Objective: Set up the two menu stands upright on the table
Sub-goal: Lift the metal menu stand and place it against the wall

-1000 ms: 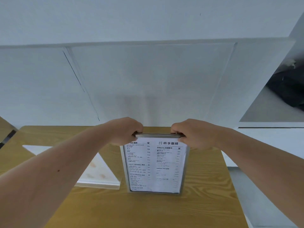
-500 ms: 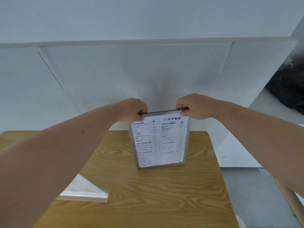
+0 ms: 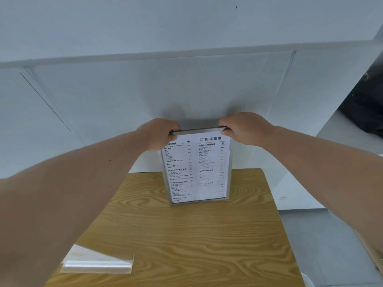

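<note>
Menu stand (image 3: 198, 168) stands upright near the far edge of the wooden surface (image 3: 186, 235), its printed page facing you. Your left hand (image 3: 159, 133) and right hand (image 3: 244, 128) each grip a top corner. A second, clear stand (image 3: 97, 261) lies flat at the surface's near left edge.

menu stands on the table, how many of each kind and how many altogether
upright clear acrylic stand with the printed menu sheet, held at its top edge: 1
clear acrylic stand lying flat on the wooden table: 1
total: 2
</note>
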